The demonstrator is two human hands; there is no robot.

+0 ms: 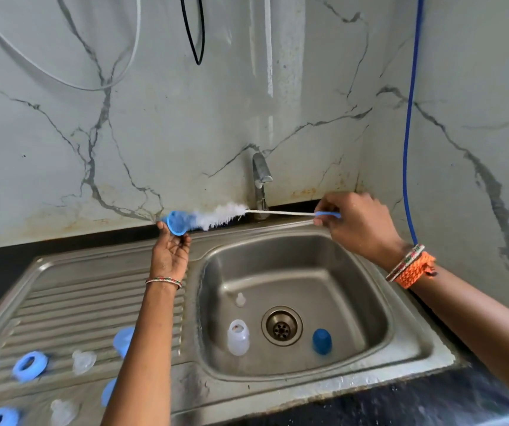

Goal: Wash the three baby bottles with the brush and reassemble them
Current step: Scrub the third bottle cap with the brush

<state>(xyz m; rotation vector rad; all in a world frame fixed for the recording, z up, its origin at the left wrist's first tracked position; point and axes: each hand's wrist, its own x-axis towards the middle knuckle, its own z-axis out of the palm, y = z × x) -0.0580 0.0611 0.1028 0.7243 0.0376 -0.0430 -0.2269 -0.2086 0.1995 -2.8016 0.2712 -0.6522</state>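
Landmark: sink basin.

Left hand is raised over the basin's far-left rim and pinches a small blue cap between fingertips and thumb. Right hand, over the far-right rim, has its fingers curled round the blue handle of the brush. The white bristles reach into the cap's mouth.

Inside the basin, left of the drain: one clear bottle body standing upright, with a small clear part behind it. Right of the drain: a darker blue cap.

On the drainboard left of the basin: blue rings, clear teats, more pale blue pieces partly hidden by the left arm, and another clear piece at the frame's left edge.

Judgement: washing is in mid-course. Everything is disassembled, and reassembly has not begun. The pieces in the basin probably await scrubbing. I cannot tell whether the drainboard pieces are clean.
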